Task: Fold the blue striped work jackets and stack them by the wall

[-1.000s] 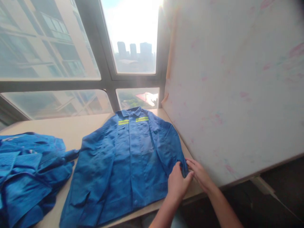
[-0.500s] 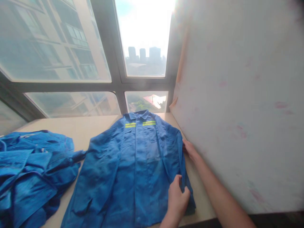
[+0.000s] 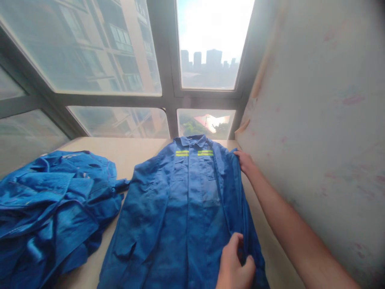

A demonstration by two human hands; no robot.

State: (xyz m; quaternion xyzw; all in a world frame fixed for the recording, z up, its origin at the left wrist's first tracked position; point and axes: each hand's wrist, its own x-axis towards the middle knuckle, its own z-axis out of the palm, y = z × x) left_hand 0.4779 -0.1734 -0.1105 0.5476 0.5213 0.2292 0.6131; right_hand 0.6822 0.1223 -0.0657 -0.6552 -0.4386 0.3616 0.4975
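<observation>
A blue work jacket (image 3: 195,188) with yellow reflective strips on the chest lies front up, its collar toward the window. My right hand (image 3: 246,163) pinches the cloth at the upper part of the sleeve on the right. Lower down, the fingers of my left hand (image 3: 236,261) are curled around the same sleeve, near the jacket's side. That sleeve (image 3: 236,192) lies in folds along the body. The other sleeve (image 3: 132,212) spreads out to the left. Part of the jacket's hem runs out of the frame.
A heap of crumpled blue clothing (image 3: 54,212) lies at the left, close to the jacket's left sleeve. Both rest on a pale wooden surface (image 3: 138,150). Window frames (image 3: 168,96) stand behind it, and a stained white wall (image 3: 315,140) borders the right side.
The camera view has shifted, so the scene sits farther right. My right hand has lifted the upper sleeve edge a little toward the shoulder. My left hand stays at the lower sleeve.
</observation>
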